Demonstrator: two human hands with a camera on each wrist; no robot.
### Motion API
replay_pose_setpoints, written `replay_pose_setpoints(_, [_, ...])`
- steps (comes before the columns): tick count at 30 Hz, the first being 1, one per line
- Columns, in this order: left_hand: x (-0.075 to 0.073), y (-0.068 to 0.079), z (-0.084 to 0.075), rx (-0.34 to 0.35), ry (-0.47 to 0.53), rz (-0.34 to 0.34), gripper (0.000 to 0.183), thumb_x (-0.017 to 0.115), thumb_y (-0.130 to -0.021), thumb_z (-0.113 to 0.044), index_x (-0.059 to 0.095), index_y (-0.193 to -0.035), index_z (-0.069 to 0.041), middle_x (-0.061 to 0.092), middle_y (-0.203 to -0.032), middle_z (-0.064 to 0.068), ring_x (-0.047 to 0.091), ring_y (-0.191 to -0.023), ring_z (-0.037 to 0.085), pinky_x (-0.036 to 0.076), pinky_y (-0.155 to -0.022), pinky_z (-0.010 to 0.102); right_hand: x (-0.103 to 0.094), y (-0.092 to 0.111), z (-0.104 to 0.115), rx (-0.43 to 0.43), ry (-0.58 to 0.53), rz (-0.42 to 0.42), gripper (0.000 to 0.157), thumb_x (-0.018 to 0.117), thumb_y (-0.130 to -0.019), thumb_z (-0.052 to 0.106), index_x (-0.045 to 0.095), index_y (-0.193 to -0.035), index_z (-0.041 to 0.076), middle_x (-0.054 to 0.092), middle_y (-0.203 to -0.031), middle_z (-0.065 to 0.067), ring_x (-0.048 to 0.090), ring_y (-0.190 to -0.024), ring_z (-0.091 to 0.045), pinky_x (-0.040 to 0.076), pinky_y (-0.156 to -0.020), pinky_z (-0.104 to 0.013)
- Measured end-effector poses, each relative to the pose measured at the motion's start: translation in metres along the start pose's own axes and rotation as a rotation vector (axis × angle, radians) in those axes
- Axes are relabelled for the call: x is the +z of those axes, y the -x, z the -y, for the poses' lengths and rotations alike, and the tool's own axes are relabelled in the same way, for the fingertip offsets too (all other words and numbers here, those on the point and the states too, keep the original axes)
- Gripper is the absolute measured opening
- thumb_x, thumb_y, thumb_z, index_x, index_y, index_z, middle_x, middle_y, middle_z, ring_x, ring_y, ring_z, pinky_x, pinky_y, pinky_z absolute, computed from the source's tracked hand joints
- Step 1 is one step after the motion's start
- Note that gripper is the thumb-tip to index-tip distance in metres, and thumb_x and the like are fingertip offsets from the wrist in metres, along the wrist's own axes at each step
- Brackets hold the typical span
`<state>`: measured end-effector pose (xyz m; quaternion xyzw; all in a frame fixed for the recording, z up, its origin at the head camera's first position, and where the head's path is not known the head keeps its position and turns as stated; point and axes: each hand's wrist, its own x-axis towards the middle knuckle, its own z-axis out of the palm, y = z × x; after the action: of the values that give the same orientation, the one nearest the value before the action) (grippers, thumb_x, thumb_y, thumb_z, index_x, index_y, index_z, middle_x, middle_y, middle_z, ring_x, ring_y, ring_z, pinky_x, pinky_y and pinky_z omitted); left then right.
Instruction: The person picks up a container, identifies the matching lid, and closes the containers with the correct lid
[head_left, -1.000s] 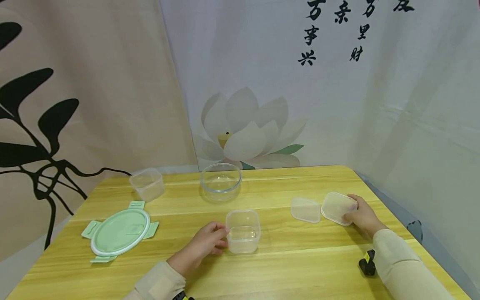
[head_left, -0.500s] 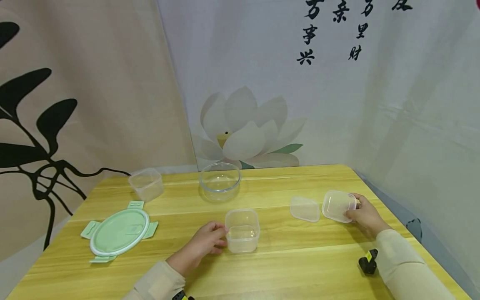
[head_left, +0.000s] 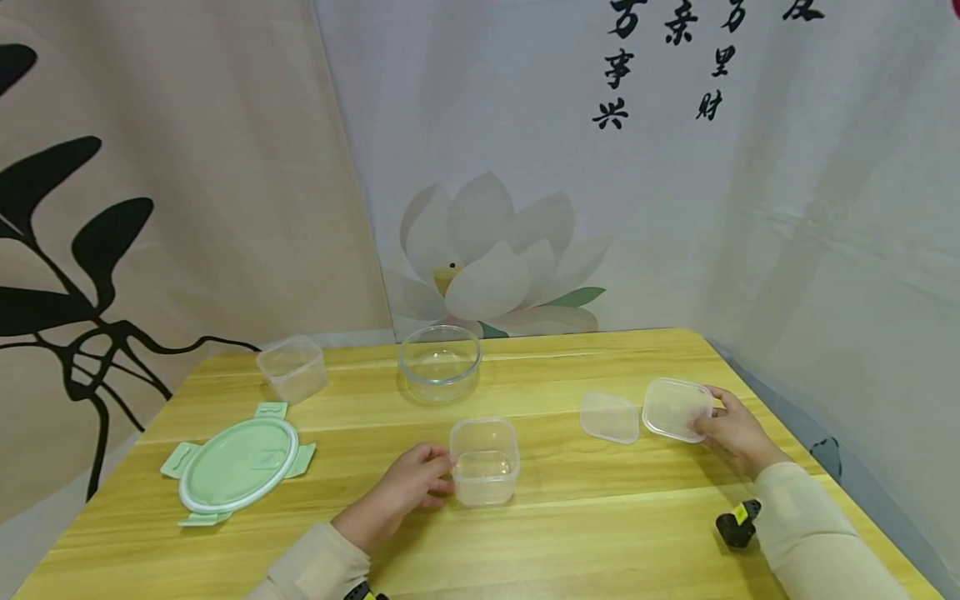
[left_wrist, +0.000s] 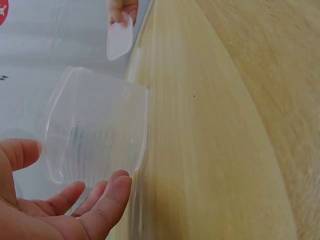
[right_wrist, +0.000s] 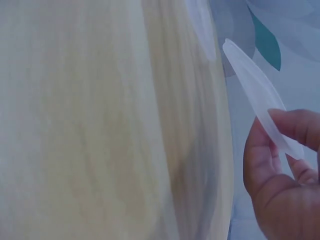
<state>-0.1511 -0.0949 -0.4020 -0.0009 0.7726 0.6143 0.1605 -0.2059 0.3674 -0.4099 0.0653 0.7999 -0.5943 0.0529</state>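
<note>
My right hand [head_left: 738, 432] pinches a square translucent lid [head_left: 675, 408] by its right edge, thumb on one face and fingers behind. In the right wrist view the lid [right_wrist: 252, 82] shows tilted, nearly edge-on. A second square lid [head_left: 609, 417] lies flat on the table just left of it. My left hand [head_left: 408, 483] is at the left side of a clear square container [head_left: 486, 479], which stands upright without a cover. In the left wrist view the thumb and fingers [left_wrist: 107, 205] are spread loosely beside the container [left_wrist: 100, 125], fingertips right at its wall.
A round glass bowl [head_left: 441, 387] stands at the back of the wooden table [head_left: 585, 542]. Another translucent square container [head_left: 296, 375] is at the back left. A round green lid [head_left: 240, 462] with side flaps lies in front of it. A printed curtain [head_left: 637, 208] hangs behind.
My right hand has raised the lid slightly and shifted a little to the right with it, its fingers regripping near the edge. The left hand and its container have stayed put.
</note>
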Motion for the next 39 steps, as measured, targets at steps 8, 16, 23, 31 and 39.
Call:
replay_pose_setpoints(8, [-0.001,0.001,0.001,-0.006,0.006,-0.003,0.033,0.052,-0.098,-0.021,0.050,-0.117,0.006,0.056,-0.114,0.019,0.062,-0.091,0.026,0.055,-0.073,0.039,0.002,0.005,0.005,-0.013,0.001,0.019,0.083,0.058,-0.091,-0.003,0.000,-0.150,-0.006,0.041,-0.128,-0.029,0.057,-0.089,-0.009,0.054,-0.073,-0.024])
replay_pose_setpoints(16, [-0.001,0.001,0.002,-0.004,0.009,-0.001,0.034,0.052,-0.098,-0.021,0.049,-0.118,0.007,0.057,-0.114,0.020,0.062,-0.091,0.025,0.055,-0.073,0.039,0.006,0.010,0.013,-0.019,0.023,0.008,0.082,0.060,-0.091,0.001,0.003,-0.150,-0.005,0.050,-0.121,-0.020,0.058,-0.085,-0.006,0.053,-0.069,-0.023])
replay_pose_setpoints(23, [-0.001,0.001,0.001,0.002,0.007,0.008,0.035,0.051,-0.098,-0.020,0.049,-0.120,0.008,0.056,-0.117,0.021,0.062,-0.092,0.026,0.055,-0.074,0.039,0.011,0.016,0.022,-0.027,0.011,0.011,0.083,0.060,-0.093,0.005,0.002,-0.151,-0.003,0.053,-0.113,-0.007,0.059,-0.084,-0.004,0.053,-0.070,-0.022])
replay_pose_setpoints(31, [0.000,0.001,0.000,-0.005,0.002,0.000,0.035,0.052,-0.098,-0.021,0.050,-0.119,0.007,0.057,-0.117,0.021,0.062,-0.092,0.026,0.054,-0.074,0.039,0.022,0.019,0.034,-0.057,-0.025,0.048,0.085,0.060,-0.092,0.001,0.000,-0.151,-0.005,0.051,-0.118,-0.015,0.058,-0.087,-0.005,0.052,-0.074,-0.022])
replay_pose_setpoints(39, [0.000,0.001,-0.002,-0.004,-0.003,0.000,0.035,0.051,-0.099,-0.021,0.050,-0.120,0.007,0.056,-0.117,0.022,0.062,-0.093,0.026,0.055,-0.074,0.040,0.036,0.020,0.042,-0.097,-0.050,0.067,0.081,0.060,-0.090,-0.002,0.005,-0.149,-0.008,0.055,-0.107,-0.006,0.057,-0.088,-0.007,0.052,-0.074,-0.022])
